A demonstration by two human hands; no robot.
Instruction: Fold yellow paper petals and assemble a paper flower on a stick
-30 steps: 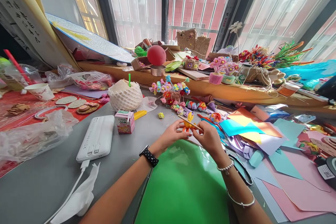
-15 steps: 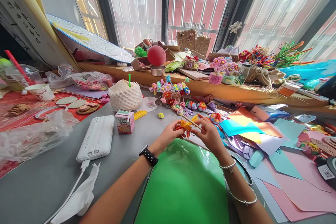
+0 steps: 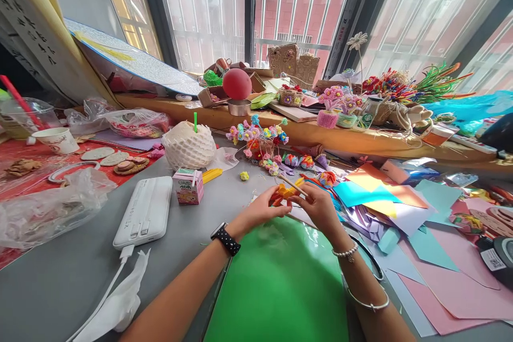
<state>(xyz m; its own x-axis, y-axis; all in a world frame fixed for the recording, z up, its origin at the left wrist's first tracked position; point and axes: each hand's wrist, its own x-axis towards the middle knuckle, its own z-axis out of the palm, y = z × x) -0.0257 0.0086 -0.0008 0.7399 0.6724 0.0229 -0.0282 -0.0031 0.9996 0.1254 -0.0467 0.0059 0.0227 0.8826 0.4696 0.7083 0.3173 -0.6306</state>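
Note:
My left hand (image 3: 262, 207) is closed around an orange and yellow folded paper flower (image 3: 285, 191), which its fingers partly cover. My right hand (image 3: 320, 208) pinches a thin pale stick (image 3: 292, 184) that slants across the flower. Both hands nearly meet above the far edge of a glossy green mat (image 3: 280, 283). Whether the stick's shaft presses on the petals or only passes in front of them, I cannot tell. Just beyond the hands lie rolled, multicoloured paper flowers (image 3: 327, 178).
Left of the mat are a white power bank (image 3: 144, 211), a small pink drink carton (image 3: 188, 187) and a coconut in foam netting (image 3: 189, 145). Coloured paper sheets (image 3: 436, 246) spread over the right side. Behind, a wooden ledge (image 3: 192, 112) carries crafts and a red ball (image 3: 237, 84).
My left fingers have shifted and curl more around the paper flower, hiding its lower petals. The right hand keeps the stick at about the same slant. The whole view has shifted slightly.

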